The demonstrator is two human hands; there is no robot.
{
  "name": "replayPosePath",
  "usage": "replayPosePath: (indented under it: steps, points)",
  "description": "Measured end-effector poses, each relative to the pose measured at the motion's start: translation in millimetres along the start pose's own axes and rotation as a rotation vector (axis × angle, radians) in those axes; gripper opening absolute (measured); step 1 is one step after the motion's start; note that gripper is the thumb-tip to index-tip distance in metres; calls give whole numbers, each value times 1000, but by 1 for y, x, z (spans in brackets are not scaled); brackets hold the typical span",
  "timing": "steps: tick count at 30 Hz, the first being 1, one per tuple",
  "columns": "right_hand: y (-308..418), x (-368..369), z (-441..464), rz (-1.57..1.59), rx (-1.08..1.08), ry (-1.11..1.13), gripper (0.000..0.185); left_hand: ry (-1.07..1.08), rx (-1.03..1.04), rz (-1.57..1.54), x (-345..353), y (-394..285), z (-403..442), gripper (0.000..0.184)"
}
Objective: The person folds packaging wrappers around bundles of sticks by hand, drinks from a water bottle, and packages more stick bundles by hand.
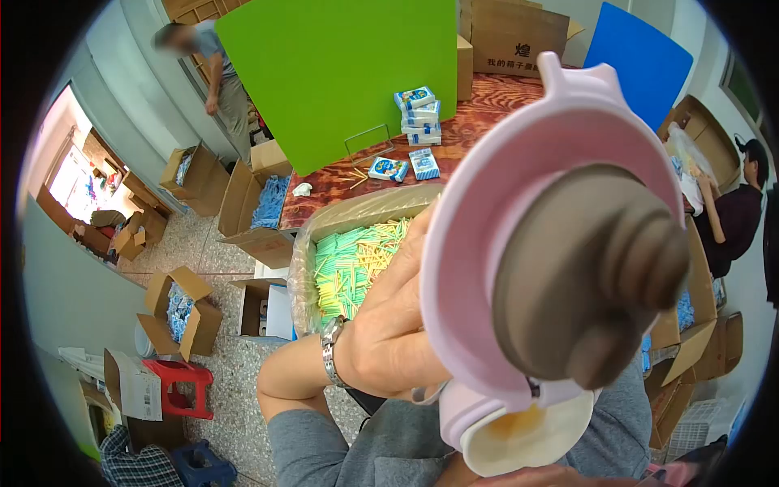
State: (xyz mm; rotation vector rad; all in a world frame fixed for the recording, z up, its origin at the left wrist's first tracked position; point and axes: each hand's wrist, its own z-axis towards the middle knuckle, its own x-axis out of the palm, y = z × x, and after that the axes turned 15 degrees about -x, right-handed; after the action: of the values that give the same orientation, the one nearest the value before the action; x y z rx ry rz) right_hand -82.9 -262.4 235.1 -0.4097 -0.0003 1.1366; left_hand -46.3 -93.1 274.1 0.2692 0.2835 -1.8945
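Close to the camera, my left hand [398,345], with a metal wristwatch [331,353] on the wrist, is closed around a pink drinking bottle [466,414]. The bottle is tilted so that its whitish mouth [560,434] faces me, with an orange-brown patch inside. Its hinged pink lid [454,235] stands flipped up, showing a brown inner stopper [568,276]. My fingertips are hidden behind the lid. A blurred strip of skin touches the bottom edge below the bottle mouth. I cannot make out a right hand.
Behind my hand, a plastic-lined box [304,264] holds many green and yellow sticks. Blue-white packets [420,114] stand on the red-brown table [324,199] by a green board [349,73]. Cartons [199,312] and a red stool [191,377] are at left. Other people stand at far left and right.
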Motion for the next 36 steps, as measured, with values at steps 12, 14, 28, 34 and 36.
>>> replayPosePath:
  steps: [12,14,28,34,36]
  points:
    - [-26,-14,13,-86,-270,105,32,205,-446,13,-16,-40,12,64]
    - [-25,-17,21,-109,-265,130,32,142,-264,52,-11,-26,6,56]
    - [-37,-14,66,-45,-318,56,43,118,57,149,-25,-9,25,37]
    - [-43,-4,69,-121,-380,-3,47,89,97,149,-29,-9,32,38]
    - [-44,-4,72,-112,-388,11,49,94,82,164,-30,-13,35,37]
